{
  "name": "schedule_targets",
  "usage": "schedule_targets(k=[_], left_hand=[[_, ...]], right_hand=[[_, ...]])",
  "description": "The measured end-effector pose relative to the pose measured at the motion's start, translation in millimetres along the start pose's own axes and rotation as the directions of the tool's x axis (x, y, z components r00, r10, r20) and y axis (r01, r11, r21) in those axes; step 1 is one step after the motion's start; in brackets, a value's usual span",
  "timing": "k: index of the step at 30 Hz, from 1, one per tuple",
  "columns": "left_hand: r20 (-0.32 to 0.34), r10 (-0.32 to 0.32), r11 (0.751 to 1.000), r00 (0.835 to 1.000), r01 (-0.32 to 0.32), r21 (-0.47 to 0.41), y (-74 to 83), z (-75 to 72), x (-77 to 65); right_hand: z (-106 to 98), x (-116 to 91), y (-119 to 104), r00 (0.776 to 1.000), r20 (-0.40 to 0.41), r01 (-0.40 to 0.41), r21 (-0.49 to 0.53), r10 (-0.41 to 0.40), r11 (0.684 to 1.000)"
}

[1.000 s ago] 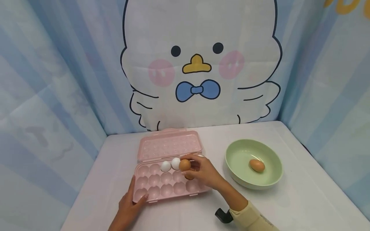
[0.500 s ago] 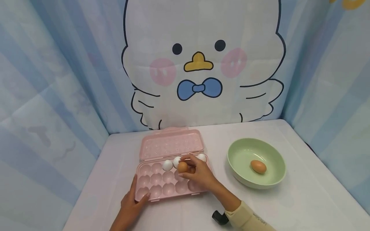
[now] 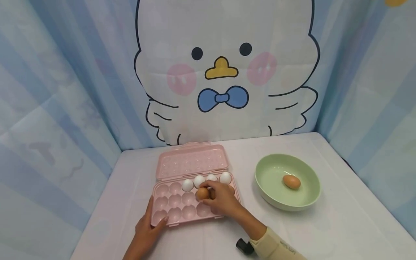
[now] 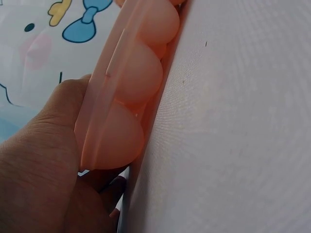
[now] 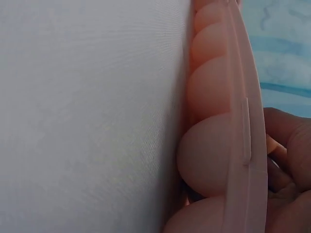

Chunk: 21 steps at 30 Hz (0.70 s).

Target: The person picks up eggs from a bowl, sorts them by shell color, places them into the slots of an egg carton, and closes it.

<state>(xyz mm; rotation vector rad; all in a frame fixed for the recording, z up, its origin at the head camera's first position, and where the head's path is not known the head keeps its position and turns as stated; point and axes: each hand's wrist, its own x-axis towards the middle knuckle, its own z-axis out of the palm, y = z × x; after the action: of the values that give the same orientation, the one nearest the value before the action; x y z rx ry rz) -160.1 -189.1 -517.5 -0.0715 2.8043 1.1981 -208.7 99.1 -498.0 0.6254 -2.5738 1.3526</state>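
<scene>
Between the thumb and fingers of my right hand (image 3: 224,198) is a brown egg (image 3: 202,194), low at a middle-row cup of the pink egg box (image 3: 182,223). Other brown eggs in that row are partly covered by the hand. Along the back row sit several white eggs (image 3: 187,185). My left hand (image 3: 147,229) grips the box's front left corner, thumb on the front rim and fingers along the left side. The left wrist view shows that hand (image 4: 39,145) against the box wall (image 4: 97,107). In the right wrist view, the box front hides most of the right hand (image 5: 296,160).
The box's lid (image 3: 193,162) lies folded back behind it. To the right, a green bowl (image 3: 271,196) holds one brown egg (image 3: 291,182). A black object (image 3: 244,247) shows by the right sleeve (image 3: 276,247). A printed curtain (image 3: 224,119) closes off the table's back.
My right hand has lowered the brown egg from above the back-row eggs toward a middle-row cup. More white eggs show behind it. The left hand keeps its place on the box.
</scene>
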Motion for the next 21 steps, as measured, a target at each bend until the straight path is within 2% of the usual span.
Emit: schedule_targets(k=[5,12,21], left_hand=[[0.0,0.016,1.0,1.0,-0.016,0.008,-1.0,0.4,0.5],[-0.004,0.021,1.0,1.0,-0.021,0.009,-0.7,0.4,0.8],[0.002,0.001,1.0,1.0,-0.001,0.012,-0.1,0.2,1.6]], right_hand=[[-0.5,1.0,-0.3,0.999,0.008,-0.031,-0.049,0.032,0.998],[1.6,1.7,-1.3,1.0,0.011,-0.007,-0.025,0.007,1.0],[4.5,2.8,2.9,1.0,-0.011,0.028,-0.067,-0.029,0.997]])
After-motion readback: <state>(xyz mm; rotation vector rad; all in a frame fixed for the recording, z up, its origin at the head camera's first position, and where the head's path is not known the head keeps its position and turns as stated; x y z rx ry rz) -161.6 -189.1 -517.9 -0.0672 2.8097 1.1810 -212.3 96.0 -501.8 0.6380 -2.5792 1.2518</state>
